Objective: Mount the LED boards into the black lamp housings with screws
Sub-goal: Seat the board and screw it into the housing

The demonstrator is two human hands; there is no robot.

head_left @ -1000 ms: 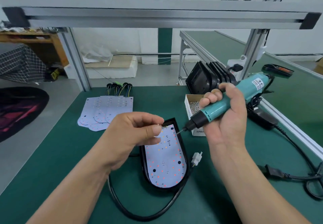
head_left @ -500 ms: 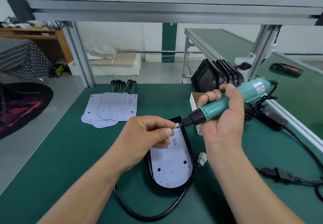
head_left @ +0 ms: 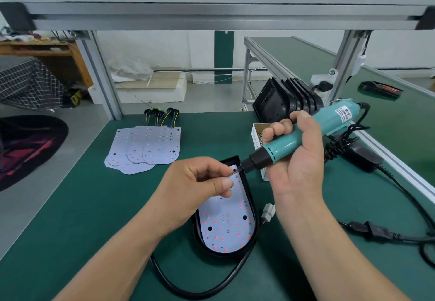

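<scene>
A black cable (head_left: 188, 287) is looped on the green table (head_left: 70, 218) at the near edge. A white connector (head_left: 268, 212) is laid just right of the housing (head_left: 223, 255). The board (head_left: 237, 209) is seated flat inside the housing, its rounded end nearest. "12V" is printed on it, and one screw (head_left: 227, 231) is seen near its lower middle.

The left hand (head_left: 195, 183) is held over the far half of the board. Its thumb and forefinger are pinched together on the bit (head_left: 235, 171); whether a screw is held there cannot be told. The right hand (head_left: 296, 159) is wrapped round the teal driver (head_left: 324, 122), all fingers curled on the barrel. The driver is tilted, its bit aimed down and left at the board's far end. A white label is carried near the driver's rear, but its writing is too blurred to be read.

Behind the right hand an open box (head_left: 256, 133) of screws is partly hidden, and an adapter (head_left: 360, 157) is laid to the right. Spare boards (head_left: 146, 148) are fanned at the far left. Empty housings (head_left: 287, 98) are stacked on edge at the far right. An aluminium frame (head_left: 211, 18) is set above the table, and a second green table and grey floor are seen beyond.
</scene>
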